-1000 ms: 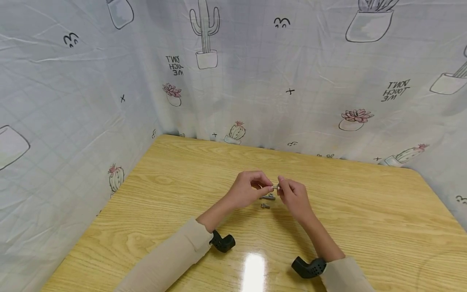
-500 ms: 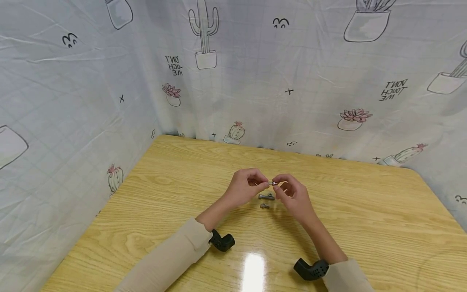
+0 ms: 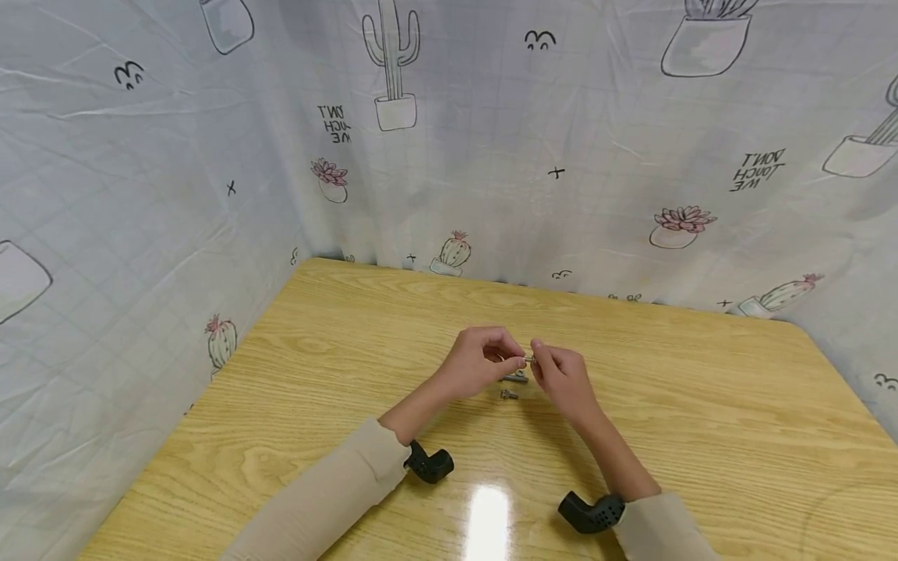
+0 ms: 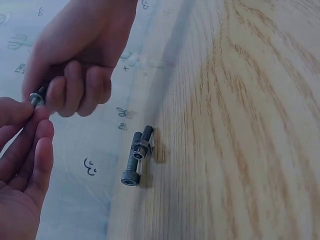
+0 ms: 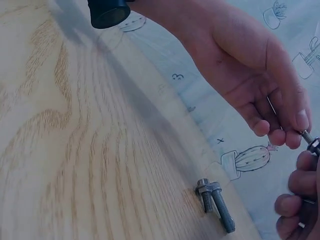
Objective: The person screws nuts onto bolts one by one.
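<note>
Above the table, my left hand (image 3: 471, 365) pinches one end of a small metal bolt (image 3: 528, 359) between thumb and fingertips. My right hand (image 3: 563, 379) pinches its other end, the fingers curled. A ring-like collar, a washer or nut, shows on the bolt (image 4: 36, 99) in the left wrist view; fingers hide much of the rest. Just below the hands lies a longer socket-head bolt (image 4: 131, 172), partly covered by my left hand in the head view. Nearer me is a shorter bolt (image 3: 509, 395) with a nut on it.
The wood-grain table (image 3: 379, 327) spreads out around both hands. A white cloth (image 3: 484, 156) printed with cacti hangs behind it and along the left. Black camera mounts (image 3: 592, 513) sit on both wrists.
My right hand has turned round the bolt's end: half a second ago its fingers arched over the bolt, now they are curled in again. Both hands dipped slightly; the bolts on the table stayed put.
</note>
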The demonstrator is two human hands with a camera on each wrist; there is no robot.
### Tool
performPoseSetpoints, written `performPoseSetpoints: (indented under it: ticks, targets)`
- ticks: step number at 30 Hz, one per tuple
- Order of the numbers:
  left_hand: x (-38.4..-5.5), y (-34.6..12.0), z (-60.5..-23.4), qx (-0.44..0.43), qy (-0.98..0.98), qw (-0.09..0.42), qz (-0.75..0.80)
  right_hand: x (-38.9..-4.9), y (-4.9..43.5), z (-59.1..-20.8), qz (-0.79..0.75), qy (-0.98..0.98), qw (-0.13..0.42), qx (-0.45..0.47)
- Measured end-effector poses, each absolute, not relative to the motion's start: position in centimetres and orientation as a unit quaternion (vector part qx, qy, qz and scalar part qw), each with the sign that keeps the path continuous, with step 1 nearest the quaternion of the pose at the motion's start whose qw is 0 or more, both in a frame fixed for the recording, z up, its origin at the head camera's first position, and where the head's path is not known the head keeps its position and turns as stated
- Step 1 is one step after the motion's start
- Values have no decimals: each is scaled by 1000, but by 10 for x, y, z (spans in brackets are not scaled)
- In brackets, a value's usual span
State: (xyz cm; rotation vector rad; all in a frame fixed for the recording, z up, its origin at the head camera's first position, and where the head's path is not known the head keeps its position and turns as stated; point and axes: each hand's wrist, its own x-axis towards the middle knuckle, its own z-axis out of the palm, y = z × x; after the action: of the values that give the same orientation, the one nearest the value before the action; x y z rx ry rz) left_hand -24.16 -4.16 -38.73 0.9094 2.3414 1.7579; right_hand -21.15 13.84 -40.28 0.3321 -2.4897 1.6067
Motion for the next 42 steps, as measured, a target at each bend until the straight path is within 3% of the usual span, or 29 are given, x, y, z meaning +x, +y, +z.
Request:
performPoseSetpoints:
  ticks: [9, 17, 32, 42]
  targets:
    - [-244, -41, -388, 273, 773, 21, 572, -214, 147, -410, 562, -807, 102, 147]
    - [-247, -44, -388, 255, 773, 35, 580, -215, 146, -410, 533, -816, 136, 177]
    - [-246, -39, -387, 292, 758, 39, 582, -214, 145, -407, 554, -821, 96, 98]
    - [-246, -41, -387, 266, 768, 25, 582, -214, 147, -410, 571, -789, 126, 187]
